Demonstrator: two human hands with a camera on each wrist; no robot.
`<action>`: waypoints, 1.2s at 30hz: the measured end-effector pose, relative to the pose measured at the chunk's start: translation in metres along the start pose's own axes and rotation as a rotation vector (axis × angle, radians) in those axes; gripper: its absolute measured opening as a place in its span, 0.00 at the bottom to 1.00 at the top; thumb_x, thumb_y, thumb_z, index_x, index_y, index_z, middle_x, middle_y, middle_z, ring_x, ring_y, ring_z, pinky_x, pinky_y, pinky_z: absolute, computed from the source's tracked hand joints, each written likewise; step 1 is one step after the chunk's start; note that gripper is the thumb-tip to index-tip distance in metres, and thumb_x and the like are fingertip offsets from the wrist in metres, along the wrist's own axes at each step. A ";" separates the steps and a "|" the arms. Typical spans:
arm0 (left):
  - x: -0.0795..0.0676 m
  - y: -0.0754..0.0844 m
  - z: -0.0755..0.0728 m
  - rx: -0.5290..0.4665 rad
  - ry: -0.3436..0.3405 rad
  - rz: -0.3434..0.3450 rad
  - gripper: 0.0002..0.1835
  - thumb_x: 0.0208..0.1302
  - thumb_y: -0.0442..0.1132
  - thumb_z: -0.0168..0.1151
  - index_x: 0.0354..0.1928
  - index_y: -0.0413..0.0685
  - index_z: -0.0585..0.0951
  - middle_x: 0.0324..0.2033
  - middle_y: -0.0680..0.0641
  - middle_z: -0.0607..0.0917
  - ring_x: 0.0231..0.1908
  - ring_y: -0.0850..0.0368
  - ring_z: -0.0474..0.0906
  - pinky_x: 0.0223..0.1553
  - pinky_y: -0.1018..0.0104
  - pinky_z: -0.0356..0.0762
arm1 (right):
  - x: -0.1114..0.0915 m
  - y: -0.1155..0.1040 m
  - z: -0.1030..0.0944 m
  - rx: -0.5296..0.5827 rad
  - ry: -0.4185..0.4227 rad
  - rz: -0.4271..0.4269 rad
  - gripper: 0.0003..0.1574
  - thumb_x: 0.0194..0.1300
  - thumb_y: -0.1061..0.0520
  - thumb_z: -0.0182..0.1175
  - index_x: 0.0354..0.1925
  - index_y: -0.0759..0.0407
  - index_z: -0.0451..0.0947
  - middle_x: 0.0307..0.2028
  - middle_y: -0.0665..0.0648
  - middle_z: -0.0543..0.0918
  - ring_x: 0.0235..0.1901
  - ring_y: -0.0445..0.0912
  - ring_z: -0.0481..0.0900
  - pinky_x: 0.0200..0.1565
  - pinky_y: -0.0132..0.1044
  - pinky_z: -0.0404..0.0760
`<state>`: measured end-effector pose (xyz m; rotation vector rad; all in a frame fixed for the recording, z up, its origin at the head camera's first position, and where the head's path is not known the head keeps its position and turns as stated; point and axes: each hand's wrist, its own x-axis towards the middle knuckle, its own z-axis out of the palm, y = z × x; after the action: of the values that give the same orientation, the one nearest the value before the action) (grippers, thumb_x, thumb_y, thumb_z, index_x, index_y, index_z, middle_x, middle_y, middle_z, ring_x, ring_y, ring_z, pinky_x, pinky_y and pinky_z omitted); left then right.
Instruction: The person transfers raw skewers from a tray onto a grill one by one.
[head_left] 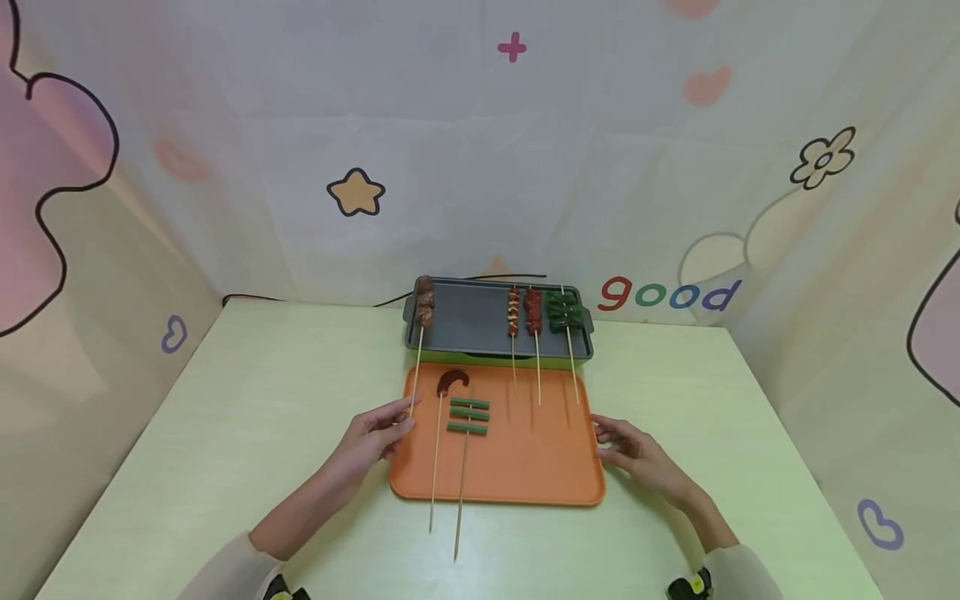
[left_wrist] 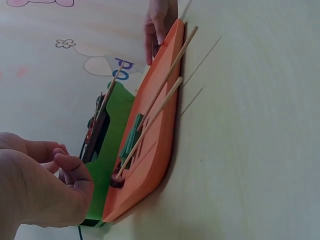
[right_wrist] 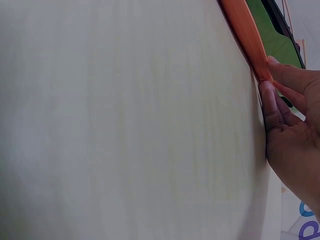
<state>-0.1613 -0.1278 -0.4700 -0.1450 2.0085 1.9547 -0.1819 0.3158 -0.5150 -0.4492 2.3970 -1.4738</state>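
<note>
In the head view, my left hand (head_left: 367, 437) pinches the lower stick of a brown meat skewer (head_left: 425, 304), whose meat lies at the left end of the dark grill pan (head_left: 472, 321). My right hand (head_left: 637, 457) holds the right rim of the orange tray (head_left: 532, 467), with thumb and fingertips at its edge. On the tray's left side lie a skewer with a curved dark-brown piece (head_left: 452, 382) and a skewer of green bean-like pieces (head_left: 468, 416), their sticks jutting over the front rim. The left wrist view shows the left hand (left_wrist: 50, 185) with thumb and fingers together.
The pan's right half bears a thin red-and-yellow skewer (head_left: 513, 312), a red meat skewer (head_left: 533, 312) and a green leafy skewer (head_left: 564, 312), their sticks reaching over the tray. Behind the green-sided grill runs a black cord (head_left: 255, 297), near a printed cloth backdrop (head_left: 450, 167).
</note>
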 end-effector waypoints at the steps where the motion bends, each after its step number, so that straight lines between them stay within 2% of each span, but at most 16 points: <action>1: 0.003 0.001 0.001 -0.001 -0.001 0.003 0.24 0.76 0.37 0.57 0.72 0.51 0.74 0.39 0.54 0.74 0.28 0.60 0.65 0.32 0.67 0.63 | 0.000 0.000 0.000 0.000 0.002 0.003 0.36 0.73 0.62 0.60 0.75 0.67 0.62 0.62 0.72 0.75 0.51 0.33 0.77 0.52 0.25 0.78; 7: 0.022 0.008 0.005 -0.008 -0.019 0.008 0.24 0.77 0.36 0.55 0.72 0.49 0.73 0.37 0.55 0.74 0.27 0.60 0.65 0.32 0.68 0.63 | 0.000 0.000 -0.001 -0.007 0.003 0.000 0.36 0.73 0.62 0.60 0.75 0.67 0.62 0.62 0.72 0.75 0.51 0.32 0.77 0.52 0.25 0.78; 12: 0.031 0.009 0.006 -0.015 -0.018 -0.011 0.24 0.77 0.36 0.55 0.72 0.48 0.73 0.35 0.56 0.74 0.27 0.61 0.66 0.31 0.69 0.64 | 0.000 0.000 0.000 -0.005 0.004 -0.021 0.36 0.74 0.61 0.60 0.74 0.66 0.62 0.61 0.72 0.75 0.52 0.33 0.77 0.52 0.25 0.78; 19: 0.035 0.009 0.005 -0.019 -0.022 -0.023 0.24 0.77 0.36 0.55 0.72 0.45 0.73 0.34 0.56 0.76 0.28 0.61 0.66 0.32 0.69 0.66 | 0.000 0.001 0.001 0.004 0.010 -0.048 0.35 0.74 0.62 0.59 0.74 0.68 0.62 0.60 0.72 0.75 0.51 0.33 0.77 0.52 0.25 0.77; 27: 0.037 0.006 0.003 -0.037 0.003 -0.021 0.23 0.77 0.37 0.55 0.71 0.43 0.73 0.32 0.55 0.77 0.29 0.62 0.67 0.31 0.70 0.67 | 0.001 0.004 0.001 -0.011 0.011 -0.061 0.34 0.74 0.64 0.59 0.74 0.68 0.63 0.59 0.72 0.76 0.51 0.33 0.77 0.52 0.24 0.77; 36: 0.038 0.003 0.000 -0.059 -0.006 0.003 0.24 0.78 0.37 0.54 0.72 0.40 0.72 0.43 0.52 0.86 0.31 0.63 0.75 0.32 0.73 0.72 | 0.000 0.005 0.001 -0.016 0.007 -0.058 0.35 0.74 0.63 0.59 0.74 0.68 0.63 0.60 0.72 0.75 0.51 0.34 0.77 0.52 0.24 0.77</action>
<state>-0.1981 -0.1216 -0.4792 -0.1500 1.9488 2.0144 -0.1821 0.3171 -0.5196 -0.5224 2.4218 -1.4841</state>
